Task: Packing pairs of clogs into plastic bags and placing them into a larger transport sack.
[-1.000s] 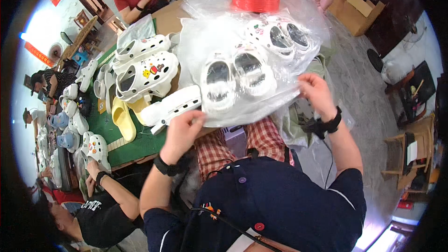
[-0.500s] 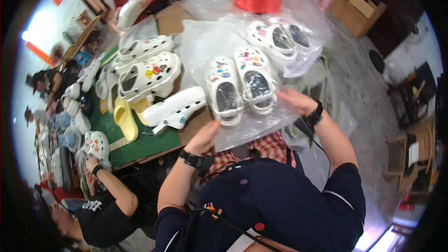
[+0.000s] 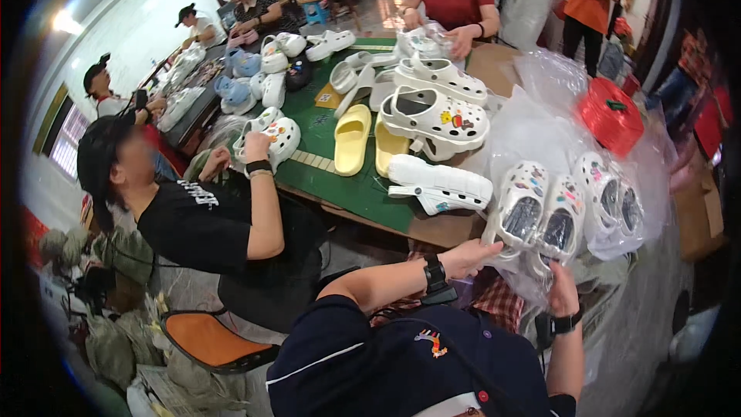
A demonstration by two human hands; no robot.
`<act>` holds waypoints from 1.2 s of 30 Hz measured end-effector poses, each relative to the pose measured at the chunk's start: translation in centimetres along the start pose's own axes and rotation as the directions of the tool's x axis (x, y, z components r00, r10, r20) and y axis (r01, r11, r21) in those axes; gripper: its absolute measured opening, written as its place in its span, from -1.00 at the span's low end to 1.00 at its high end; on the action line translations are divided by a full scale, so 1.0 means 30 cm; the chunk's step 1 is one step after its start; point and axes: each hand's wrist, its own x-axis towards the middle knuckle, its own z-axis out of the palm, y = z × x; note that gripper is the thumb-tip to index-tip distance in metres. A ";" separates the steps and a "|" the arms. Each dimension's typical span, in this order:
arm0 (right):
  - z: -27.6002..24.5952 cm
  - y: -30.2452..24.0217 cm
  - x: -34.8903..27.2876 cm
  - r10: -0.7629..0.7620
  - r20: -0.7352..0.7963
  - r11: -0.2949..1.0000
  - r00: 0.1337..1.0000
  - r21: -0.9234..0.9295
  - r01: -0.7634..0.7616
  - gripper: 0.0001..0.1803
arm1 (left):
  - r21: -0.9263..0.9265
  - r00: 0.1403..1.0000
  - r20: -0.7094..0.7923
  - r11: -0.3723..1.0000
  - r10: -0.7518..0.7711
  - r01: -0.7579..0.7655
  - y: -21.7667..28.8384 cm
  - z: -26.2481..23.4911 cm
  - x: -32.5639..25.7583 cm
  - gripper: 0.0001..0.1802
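A pair of white clogs (image 3: 519, 205) with colourful charms lies side by side inside a clear plastic bag (image 3: 515, 279) at the table's near right edge. My left hand (image 3: 469, 258) is at the bag's near left corner, its fingers closed on the plastic beside the heel of one clog. At the near right end my right hand (image 3: 564, 290) pinches the bag's edge close to the other clog's heel. Just left of the bag, a white clog (image 3: 441, 185) rests on its side. To the right is another bagged pair of white clogs (image 3: 610, 199).
Several white clogs (image 3: 440, 120) and yellow slides (image 3: 353, 139) cover the green table mat (image 3: 312, 181). A red roll of plastic twine (image 3: 610, 116) stands at the back right. At the left a co-worker in black (image 3: 204, 216) handles a clog; another in red (image 3: 451, 0) works opposite.
The view has swung left, so the table appears further right. My right hand has moved from beside the clogs to the bag's near end. The clogs remain in the bag.
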 end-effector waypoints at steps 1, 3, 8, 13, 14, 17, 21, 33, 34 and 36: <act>-0.042 0.042 0.015 -0.078 -0.018 0.997 0.997 -0.009 0.078 -0.62 | 0.028 0.999 -0.031 1.000 0.011 -0.011 0.014 0.025 -0.016 -0.07; -0.011 0.009 -0.033 -0.034 -0.015 0.999 0.999 0.017 0.035 -0.61 | -0.054 0.998 -0.067 0.998 0.021 -0.024 0.037 0.056 -0.060 -0.10; -0.026 0.010 -0.181 -0.247 -0.092 0.963 0.965 0.084 0.255 -0.42 | -0.134 0.900 0.044 0.896 0.433 -0.424 0.094 0.145 -0.090 -0.23; -0.096 0.024 -0.357 -0.402 -0.256 0.873 0.879 0.182 0.452 -0.48 | 0.473 0.758 0.330 0.596 0.563 -0.649 0.280 0.275 -0.089 -0.12; -0.133 0.034 -0.388 -0.422 -0.223 0.815 0.879 0.333 0.475 -0.51 | 0.510 0.741 0.365 0.544 0.564 -0.666 0.364 0.347 -0.122 -0.14; -0.326 0.076 -0.448 -0.445 -0.262 0.610 0.857 0.612 0.503 -0.54 | 0.397 0.612 0.541 0.466 0.577 -0.791 0.457 0.530 -0.042 -0.28; -0.275 -0.041 -0.577 -0.362 -0.565 0.610 0.741 0.458 0.647 -0.52 | 0.210 0.587 0.663 0.637 0.465 -0.742 0.479 0.769 0.122 -0.44; -0.288 0.523 -0.643 0.201 -0.574 0.654 0.794 0.682 0.327 -0.58 | 0.753 0.831 0.311 0.653 -0.461 0.081 -0.109 0.741 0.428 -0.59; -0.321 0.610 -0.608 0.007 -0.542 0.831 0.840 0.471 0.297 -0.55 | 0.758 0.828 0.313 0.647 -0.466 0.078 -0.121 0.741 0.453 -0.59; -0.330 0.654 -0.517 0.049 -0.604 0.776 0.795 0.524 0.351 -0.57 | 0.683 0.876 0.275 0.721 -0.396 0.112 -0.131 0.739 0.492 -0.59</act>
